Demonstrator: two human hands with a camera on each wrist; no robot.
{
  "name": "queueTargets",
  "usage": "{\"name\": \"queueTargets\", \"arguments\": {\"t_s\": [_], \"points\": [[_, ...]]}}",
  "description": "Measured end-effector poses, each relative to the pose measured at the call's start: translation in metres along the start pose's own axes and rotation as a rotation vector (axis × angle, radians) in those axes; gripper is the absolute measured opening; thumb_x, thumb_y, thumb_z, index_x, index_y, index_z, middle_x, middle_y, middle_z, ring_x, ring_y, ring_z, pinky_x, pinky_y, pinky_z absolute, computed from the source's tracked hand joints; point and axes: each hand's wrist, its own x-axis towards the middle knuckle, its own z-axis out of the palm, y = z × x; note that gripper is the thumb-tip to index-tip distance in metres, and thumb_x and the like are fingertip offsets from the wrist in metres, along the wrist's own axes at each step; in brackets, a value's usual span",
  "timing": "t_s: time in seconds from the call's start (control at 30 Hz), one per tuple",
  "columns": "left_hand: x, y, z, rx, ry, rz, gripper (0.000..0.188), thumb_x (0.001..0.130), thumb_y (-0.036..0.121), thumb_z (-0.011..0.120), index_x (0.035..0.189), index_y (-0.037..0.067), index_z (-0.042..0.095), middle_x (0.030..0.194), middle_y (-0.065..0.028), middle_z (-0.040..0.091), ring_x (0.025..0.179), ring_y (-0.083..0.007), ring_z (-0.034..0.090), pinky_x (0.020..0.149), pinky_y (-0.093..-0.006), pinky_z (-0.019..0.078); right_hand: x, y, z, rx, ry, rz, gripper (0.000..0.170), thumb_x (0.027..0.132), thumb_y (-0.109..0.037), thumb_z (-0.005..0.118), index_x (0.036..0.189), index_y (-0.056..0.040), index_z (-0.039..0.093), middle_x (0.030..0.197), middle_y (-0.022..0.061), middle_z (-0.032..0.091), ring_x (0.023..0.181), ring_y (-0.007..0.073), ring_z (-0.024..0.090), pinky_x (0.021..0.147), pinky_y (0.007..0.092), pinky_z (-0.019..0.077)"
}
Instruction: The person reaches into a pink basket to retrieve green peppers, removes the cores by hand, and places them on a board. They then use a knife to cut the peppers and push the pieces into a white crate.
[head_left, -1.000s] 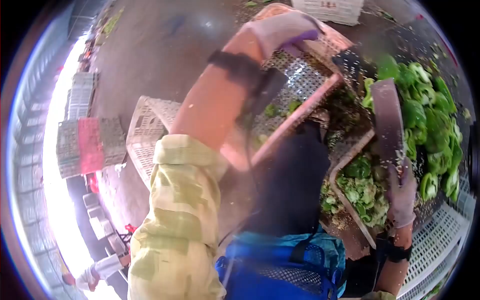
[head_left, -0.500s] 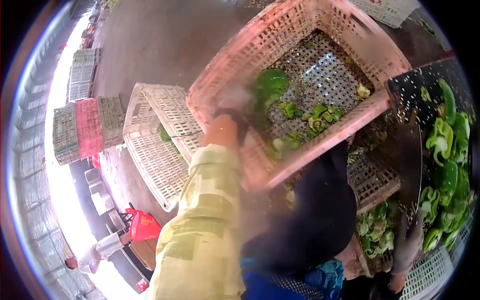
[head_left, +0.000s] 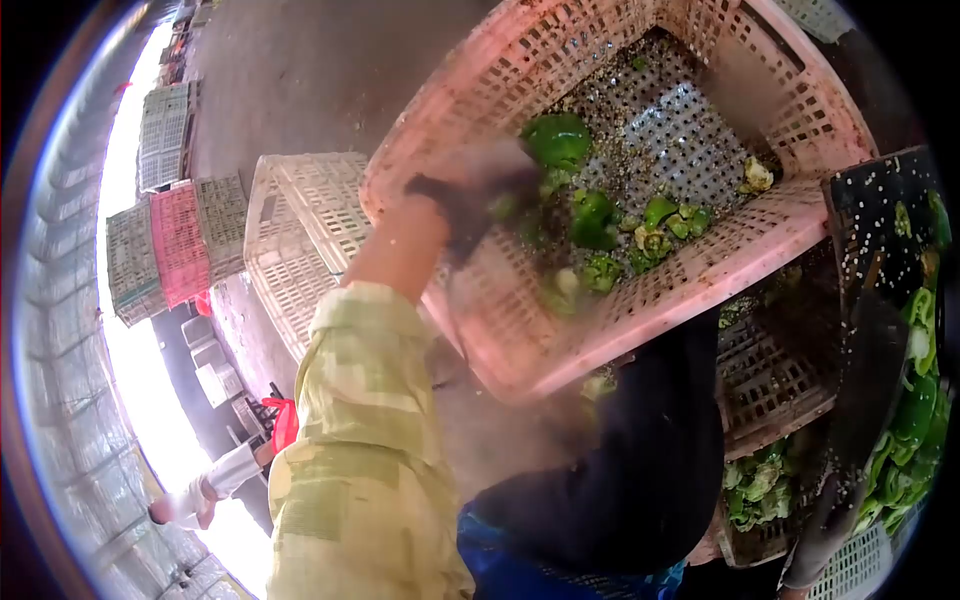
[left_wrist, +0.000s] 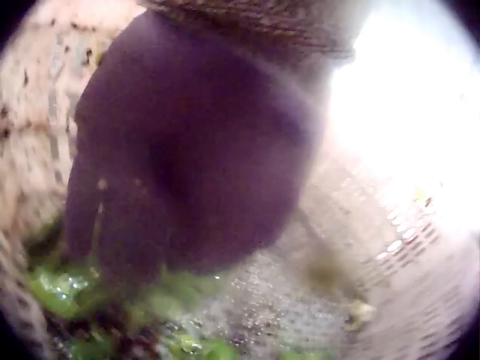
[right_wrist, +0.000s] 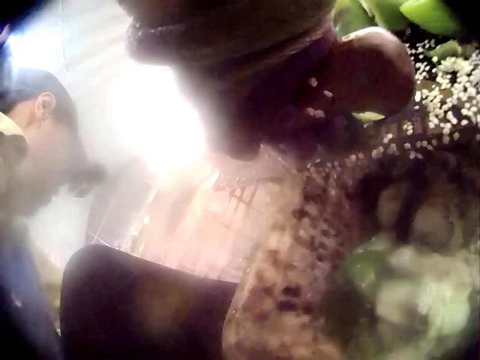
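Note:
My left hand (head_left: pixel 490 170), in a purple-palmed glove, reaches into a large pink crate (head_left: pixel 690 285). The left wrist view shows its fingers (left_wrist: pixel 120 232) stretched down at blurred green pepper pieces (left_wrist: pixel 64 292). Beside that hand lie a whole-looking green pepper (head_left: pixel 557 140) and several pepper pieces (head_left: pixel 595 220) on the seed-strewn crate floor. Low on the right, my gloved right hand (head_left: pixel 828 520) grips a broad knife (head_left: pixel 865 390), whose handle is hidden in the hand. The blade overlaps the edge of a dark, seed-spotted board (head_left: pixel 885 205).
Green peppers (head_left: pixel 915 410) lie along the right edge. A lower crate (head_left: pixel 770 390) holds pepper trimmings (head_left: pixel 765 490). Pale crates (head_left: pixel 300 225) stand left of the pink one, with stacked crates (head_left: pixel 180 245) farther off. A person (head_left: pixel 210 485) is at lower left.
My left hand went from the pink crate's far side to its near left end, among the peppers. The crate tipped its opening towards me. The right hand with the knife sits lower in view.

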Motion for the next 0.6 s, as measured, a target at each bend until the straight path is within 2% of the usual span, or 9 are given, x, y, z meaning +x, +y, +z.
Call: {"name": "queueTargets", "arguments": {"t_s": [0.03,0.1,0.17,0.23,0.27,0.33,0.43,0.47,0.6], "points": [[-0.009,0.022,-0.022,0.232,0.147,-0.17,0.03,0.083,0.025,0.058,0.104,0.004,0.063,0.079,-0.0059,0.065,0.064,-0.0178,0.061,0.059,-0.0288,0.05,0.001,0.002,0.0,0.108,0.029,0.11,0.048,0.093,-0.003,0.048,0.137,0.0073,0.031,0.131,0.0211,0.046,0.114,0.0235,0.05,0.093,0.0324,0.044],[-0.014,-0.007,-0.025,0.704,0.367,-0.011,0.028,0.083,0.026,0.058,0.1,0.005,0.065,0.083,-0.0093,0.067,0.072,-0.0218,0.064,0.065,-0.0341,0.0511,0.01,0.018,-0.005,0.082,0.209,0.087,0.047,0.095,-0.005,0.047,0.138,0.0049,0.031,0.13,0.0185,0.048,0.107,0.0202,0.054,0.086,0.0284,0.0474],[0.007,-0.018,-0.035,0.229,0.188,-0.343,0.027,0.084,0.024,0.057,0.101,0.006,0.065,0.09,-0.0121,0.067,0.079,-0.0239,0.064,0.068,-0.0354,0.0512,0.018,0.026,-0.009,-0.03,0.28,-0.036,0.046,0.095,-0.005,0.046,0.138,0.0037,0.032,0.13,0.0159,0.048,0.1,0.0176,0.057,0.082,0.0263,0.0491],[0.018,-0.02,-0.008,1.101,0.213,-0.154,0.029,0.08,0.022,0.06,0.102,0.003,0.064,0.098,-0.0168,0.065,0.088,-0.0284,0.064,0.071,-0.0373,0.0515,0.017,0.029,-0.01,-0.046,0.292,0.078,0.045,0.095,-0.004,0.045,0.138,0.0036,0.033,0.132,0.015,0.047,0.101,0.0177,0.057,0.08,0.0257,0.0496],[-0.001,0.026,0.007,1.035,0.213,-0.216,0.03,0.079,0.022,0.062,0.103,0.003,0.063,0.096,-0.0171,0.065,0.088,-0.0292,0.064,0.072,-0.0374,0.0514,0.015,0.029,-0.011,-0.064,0.282,0.086,0.045,0.095,-0.004,0.045,0.138,0.0036,0.033,0.133,0.015,0.047,0.101,0.018,0.057,0.079,0.0254,0.0499],[-0.006,0.031,0.023,0.823,0.439,-0.221,0.041,0.076,0.021,0.065,0.111,0.001,0.058,0.09,-0.018,0.065,0.086,-0.0301,0.064,0.073,-0.0374,0.0514,0.011,0.026,-0.011,-0.103,0.239,0.051,0.045,0.095,-0.003,0.044,0.138,0.0034,0.032,0.134,0.0155,0.046,0.101,0.0185,0.058,0.078,0.0248,0.0503],[-0.001,0.017,0.018,0.531,0.299,-0.244,0.052,0.075,0.022,0.066,0.122,0.004,0.051,0.094,-0.0185,0.065,0.089,-0.0313,0.063,0.077,-0.0379,0.0508,0.012,0.045,-0.023,-0.256,0.142,0.072,0.044,0.095,-0.005,0.045,0.137,0.0043,0.034,0.132,0.0183,0.046,0.103,0.0204,0.057,0.081,0.0275,0.0501],[0.003,0.012,0.016,0.481,0.231,-0.25,0.056,0.075,0.023,0.066,0.125,0.005,0.049,0.096,-0.0188,0.064,0.09,-0.0316,0.063,0.078,-0.038,0.0505,0.012,0.032,-0.01,-0.187,0.24,0.039,0.043,0.095,-0.005,0.046,0.136,0.0046,0.035,0.131,0.0185,0.047,0.103,0.0205,0.057,0.081,0.0282,0.0498],[0.038,-0.047,0.038,0.823,0.109,-0.207,0.055,0.077,0.026,0.065,0.127,0.01,0.048,0.102,-0.0201,0.063,0.096,-0.0312,0.062,0.082,-0.0385,0.0498,0.017,0.025,0.001,0.093,0.303,0.042,0.041,0.095,-0.005,0.047,0.133,0.0053,0.04,0.125,0.018,0.052,0.101,0.0205,0.057,0.081,0.0301,0.0489]]}}
